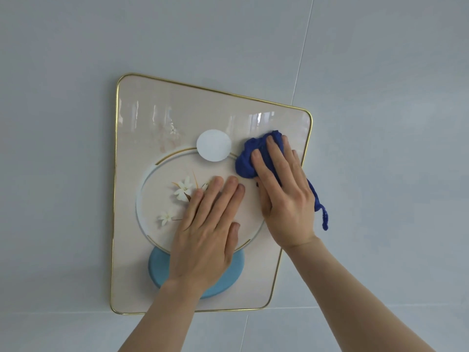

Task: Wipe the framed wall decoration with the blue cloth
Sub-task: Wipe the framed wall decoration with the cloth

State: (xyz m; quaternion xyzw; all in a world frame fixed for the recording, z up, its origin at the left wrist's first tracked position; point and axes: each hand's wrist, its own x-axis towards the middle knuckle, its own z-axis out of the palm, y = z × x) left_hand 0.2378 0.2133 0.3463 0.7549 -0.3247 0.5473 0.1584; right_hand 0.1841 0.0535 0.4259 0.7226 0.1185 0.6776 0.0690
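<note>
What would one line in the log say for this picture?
step: wiping | right hand: pressing blue cloth on framed decoration | left hand: flat on picture | area: upper right

A pale blue-grey wall (380,72) of large glossy panels is seen filling the view. A thin vertical seam (303,47) is shown running down the upper right of the wall, and a second seam (245,334) is seen low down near the centre. A faint horizontal joint (368,308) is visible across the lower part. The surface is evenly lit by soft, diffuse light, with a slightly brighter patch at the right.
</note>
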